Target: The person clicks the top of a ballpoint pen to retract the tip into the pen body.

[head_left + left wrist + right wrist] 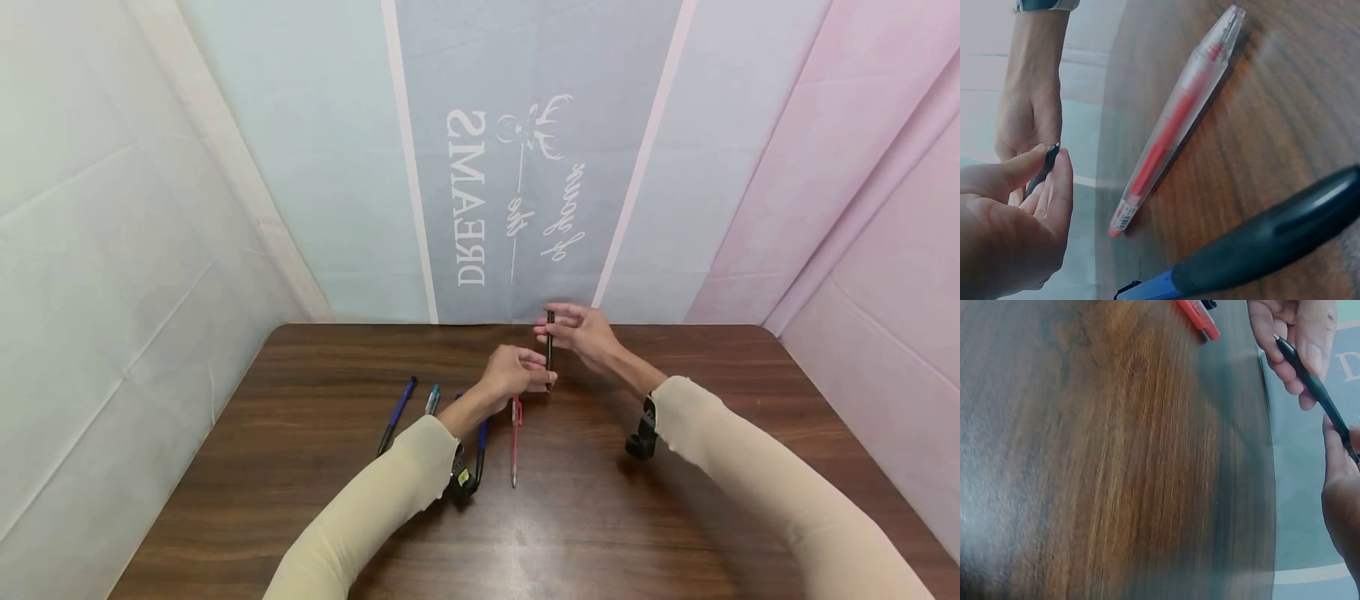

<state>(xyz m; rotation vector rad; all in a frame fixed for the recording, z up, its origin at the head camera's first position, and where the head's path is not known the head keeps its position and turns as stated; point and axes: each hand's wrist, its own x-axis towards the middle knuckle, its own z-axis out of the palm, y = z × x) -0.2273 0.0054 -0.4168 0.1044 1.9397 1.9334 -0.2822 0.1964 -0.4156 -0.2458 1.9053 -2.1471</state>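
A black pen (550,346) is held between both hands above the far part of the table. Near its lower end, by the tip, my left hand (513,373) pinches it between thumb and fingers. The right hand (588,335) grips the upper end. In the right wrist view the black pen (1310,381) slants, its metal point showing past the left thumb. Below the left hand lies a red pen (515,450), clear-bodied in the left wrist view. Beside it is a blue pen with a black grip (482,454), partly hidden by the left wrist.
Farther left on the brown wooden table (585,533) lie another blue pen (399,410) and a light-blue pen (432,399), the latter partly covered by the left sleeve. A printed cloth (525,50) hangs along the table's far edge, with pale cloth on both sides.
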